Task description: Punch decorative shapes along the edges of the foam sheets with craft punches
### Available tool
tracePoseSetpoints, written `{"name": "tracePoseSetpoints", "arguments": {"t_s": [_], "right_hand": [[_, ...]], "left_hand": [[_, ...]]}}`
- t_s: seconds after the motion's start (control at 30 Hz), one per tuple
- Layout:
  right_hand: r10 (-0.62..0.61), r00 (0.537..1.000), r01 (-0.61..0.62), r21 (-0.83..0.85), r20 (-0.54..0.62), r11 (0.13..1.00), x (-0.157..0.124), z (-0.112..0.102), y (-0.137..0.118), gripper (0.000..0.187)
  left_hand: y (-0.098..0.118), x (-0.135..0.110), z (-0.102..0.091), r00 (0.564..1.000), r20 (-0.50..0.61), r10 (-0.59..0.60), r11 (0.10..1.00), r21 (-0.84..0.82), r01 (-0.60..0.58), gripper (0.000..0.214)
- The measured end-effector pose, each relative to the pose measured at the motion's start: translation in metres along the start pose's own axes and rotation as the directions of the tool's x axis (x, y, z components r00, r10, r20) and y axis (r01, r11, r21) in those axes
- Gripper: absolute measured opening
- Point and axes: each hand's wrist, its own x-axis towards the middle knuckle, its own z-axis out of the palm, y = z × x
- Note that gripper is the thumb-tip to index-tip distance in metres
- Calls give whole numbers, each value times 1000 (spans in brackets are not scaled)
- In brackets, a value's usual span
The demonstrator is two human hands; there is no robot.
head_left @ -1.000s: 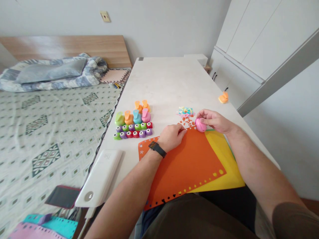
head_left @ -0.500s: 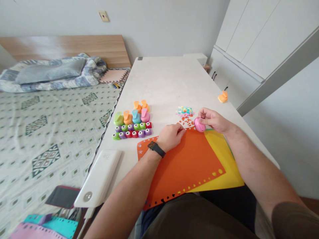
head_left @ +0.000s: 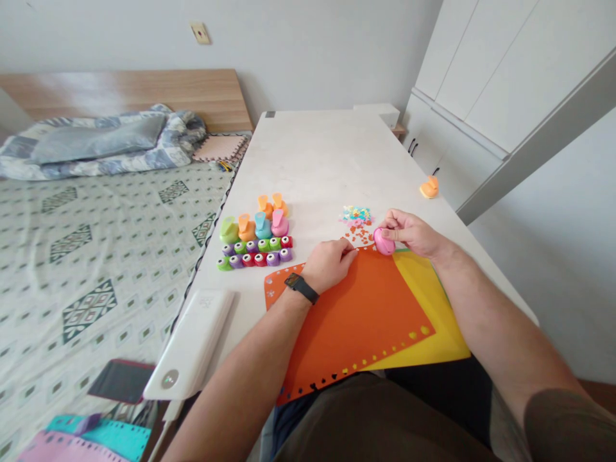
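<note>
My right hand grips a pink craft punch at the far right corner of an orange paper sheet. My left hand, wearing a dark wristband, pinches the sheet's far edge with bent fingers. Small shapes are punched along several of the sheet's edges. Under it lies a yellow sheet, offset to the right. Just beyond the far edge are orange cut-outs and a pile of blue, yellow and pink cut-outs. How far the paper sits inside the punch is hidden.
Rows of colourful punches stand on the white table at left. One orange punch is near the right edge. A white power bank-like device with a cable lies front left. Beside the table is a bed with punched sheets.
The pink punch and my right hand have shifted very slightly left. My left hand and the orange sheet look almost unmoved.
</note>
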Motion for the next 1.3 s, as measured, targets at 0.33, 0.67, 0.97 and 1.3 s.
{"name": "tracePoseSetpoints", "arguments": {"t_s": [0.33,0.67,0.97,1.3], "right_hand": [[-30,1000,30,17,-3,999,1,3,0,48],[25,1000,-25,77,0,997,-1,1,-2,43],[-44,969,100,223,-244,970,5,-7,0,38],[-74,915,168,206,-397,964,12,-11,5,39]], "left_hand": [[0,0,-1,1000,12,-3,1000,-1,3,24],[-2,0,1,1000,-3,11,1000,-7,-11,23],[-1,-2,-1,1000,-3,16,1000,-19,-16,24],[0,-1,-2,1000,2,0,1000,-11,0,24]]}}
